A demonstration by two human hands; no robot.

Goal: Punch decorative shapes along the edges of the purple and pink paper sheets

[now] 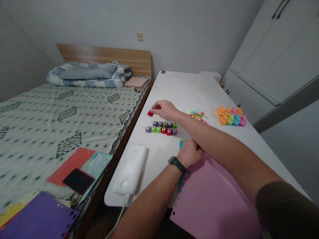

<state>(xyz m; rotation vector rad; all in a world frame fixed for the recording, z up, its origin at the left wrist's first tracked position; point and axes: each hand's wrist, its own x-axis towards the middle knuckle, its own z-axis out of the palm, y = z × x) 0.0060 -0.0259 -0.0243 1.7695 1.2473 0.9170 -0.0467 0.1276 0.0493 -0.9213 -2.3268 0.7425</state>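
Note:
My right hand reaches across the white desk, its fingertips pinching a small red block. Just below it stand two rows of small craft punches in purple, green and red. My left hand, wearing a black wristwatch, curls over the edge of a teal sheet and a pink paper sheet. The pink sheet has star-shaped holes along one edge. A white plastic device with a cable lies left of my left forearm.
Colourful paper cutouts and a cluster of larger orange, pink, green and blue craft punches lie farther right. Left of the desk is a bed, holding a black phone and a purple punched sheet. White cupboards stand at right.

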